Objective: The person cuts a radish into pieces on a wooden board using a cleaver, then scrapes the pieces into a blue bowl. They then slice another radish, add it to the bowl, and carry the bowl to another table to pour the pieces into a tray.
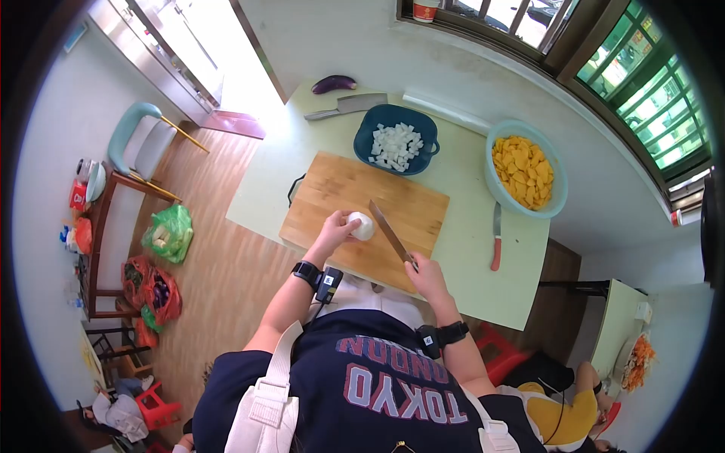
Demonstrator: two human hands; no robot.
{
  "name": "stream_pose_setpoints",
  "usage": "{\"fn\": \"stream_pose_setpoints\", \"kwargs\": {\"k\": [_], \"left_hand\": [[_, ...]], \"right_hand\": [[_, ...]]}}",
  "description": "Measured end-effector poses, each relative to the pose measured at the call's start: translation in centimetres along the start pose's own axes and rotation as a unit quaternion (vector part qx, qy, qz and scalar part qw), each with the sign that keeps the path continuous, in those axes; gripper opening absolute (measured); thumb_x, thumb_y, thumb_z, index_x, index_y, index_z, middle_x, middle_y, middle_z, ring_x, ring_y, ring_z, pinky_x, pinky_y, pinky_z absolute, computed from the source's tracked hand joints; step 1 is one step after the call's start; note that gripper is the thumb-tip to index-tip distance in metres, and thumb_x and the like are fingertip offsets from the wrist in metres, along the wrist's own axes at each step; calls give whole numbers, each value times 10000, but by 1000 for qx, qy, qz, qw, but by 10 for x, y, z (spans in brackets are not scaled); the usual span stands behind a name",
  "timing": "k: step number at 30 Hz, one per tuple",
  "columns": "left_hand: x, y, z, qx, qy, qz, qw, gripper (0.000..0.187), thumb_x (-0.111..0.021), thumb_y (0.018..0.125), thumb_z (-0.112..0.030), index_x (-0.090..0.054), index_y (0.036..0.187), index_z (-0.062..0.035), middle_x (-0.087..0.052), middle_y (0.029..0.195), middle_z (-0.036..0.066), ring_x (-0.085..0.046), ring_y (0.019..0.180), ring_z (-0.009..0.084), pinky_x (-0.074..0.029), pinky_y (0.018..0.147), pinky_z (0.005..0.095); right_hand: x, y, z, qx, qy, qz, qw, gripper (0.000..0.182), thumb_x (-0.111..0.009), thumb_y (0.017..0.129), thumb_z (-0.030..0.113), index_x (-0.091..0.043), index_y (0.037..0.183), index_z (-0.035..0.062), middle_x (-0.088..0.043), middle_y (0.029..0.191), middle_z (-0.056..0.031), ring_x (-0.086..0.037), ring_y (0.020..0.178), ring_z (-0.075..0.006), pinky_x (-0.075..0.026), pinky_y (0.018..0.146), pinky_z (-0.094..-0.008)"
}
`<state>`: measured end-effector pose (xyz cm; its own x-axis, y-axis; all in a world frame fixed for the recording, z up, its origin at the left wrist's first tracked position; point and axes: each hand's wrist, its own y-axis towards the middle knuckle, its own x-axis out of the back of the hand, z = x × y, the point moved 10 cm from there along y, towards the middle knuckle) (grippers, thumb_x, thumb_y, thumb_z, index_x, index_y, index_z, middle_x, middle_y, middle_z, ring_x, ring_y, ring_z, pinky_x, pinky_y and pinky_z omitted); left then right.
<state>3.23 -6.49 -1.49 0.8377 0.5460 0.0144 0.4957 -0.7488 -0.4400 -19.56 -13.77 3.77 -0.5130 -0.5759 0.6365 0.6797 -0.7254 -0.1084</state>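
My left hand is closed around a rounded, peeled piece of white radish, resting on the wooden cutting board. My right hand grips the handle of a kitchen knife. Its blade points up and left over the board, to the right of the radish and apart from it. Just beyond the board, a dark blue basin holds white cubes. A cleaver lies behind the board's left side, near an eggplant.
At the table's right stands a light blue bowl of yellow slices; a red-handled knife lies below it. A plastic wrap roll lies along the back. Bags sit on the left floor. Another person is at lower right.
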Motion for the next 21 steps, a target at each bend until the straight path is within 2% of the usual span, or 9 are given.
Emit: {"fn": "stream_pose_setpoints", "kwargs": {"k": [2,4,5,7,10,13,16,19,21], "left_hand": [[11,10,3,-41,26,-20,999,472,-663,779,-200,-459,1127,45,-558,1041,178,-606,886,220,-546,637,289],[22,7,-15,-110,200,-81,970,454,-711,714,-184,-523,1075,18,-560,1016,177,-591,910,260,-517,729,334],[24,6,-13,-105,204,-75,970,454,-711,714,-184,-523,1075,18,-560,1016,177,-591,910,260,-517,729,334],[14,-6,-44,-189,375,-79,904,367,-734,652,-159,-592,963,-25,-561,964,164,-563,903,296,-462,794,367],[11,7,-38,-194,315,-39,928,279,-727,628,-127,-611,868,-46,-560,931,150,-537,871,316,-438,788,375],[7,19,-38,-215,337,7,916,234,-720,635,-117,-607,828,-49,-567,911,133,-541,848,303,-440,775,365],[13,23,-25,-170,279,41,944,181,-707,642,-104,-617,788,-44,-584,827,129,-551,833,301,-444,761,373],[14,31,-28,-155,239,51,957,143,-694,649,-99,-617,752,-36,-588,787,135,-557,815,304,-446,745,377],[13,30,-22,-143,227,57,962,123,-686,655,-94,-615,733,-32,-590,775,139,-558,806,309,-448,736,378]], "right_hand": [[-6,3,-1,-7,-16,9,1000,278,-515,814,232,-563,1018,50,-595,679,-192,-584,649,-364,-458,588,-441],[-12,5,-3,-23,-30,15,999,273,-508,818,234,-556,1014,49,-597,682,-189,-584,653,-366,-460,590,-445],[-14,4,-4,-26,-41,8,999,253,-494,826,233,-546,991,48,-598,681,-188,-583,653,-372,-461,589,-451],[-16,1,3,-32,-54,-1,998,234,-481,834,231,-537,968,48,-598,680,-186,-582,653,-377,-463,588,-457],[-17,9,20,-57,-113,30,991,198,-460,845,224,-522,905,46,-597,680,-190,-583,651,-383,-463,581,-469],[-30,13,35,-79,-169,57,981,182,-452,846,212,-517,892,49,-598,679,-190,-585,644,-379,-465,576,-476],[-42,10,46,-60,-202,82,974,174,-451,842,197,-515,921,56,-593,664,-195,-586,639,-376,-466,562,-477],[-36,11,64,-47,-249,73,965,176,-456,829,173,-521,954,66,-590,666,-199,-587,628,-373,-467,545,-474],[-31,6,79,-27,-247,16,969,227,-462,815,149,-517,1024,79,-590,693,-200,-590,621,-369,-467,532,-471]]}}
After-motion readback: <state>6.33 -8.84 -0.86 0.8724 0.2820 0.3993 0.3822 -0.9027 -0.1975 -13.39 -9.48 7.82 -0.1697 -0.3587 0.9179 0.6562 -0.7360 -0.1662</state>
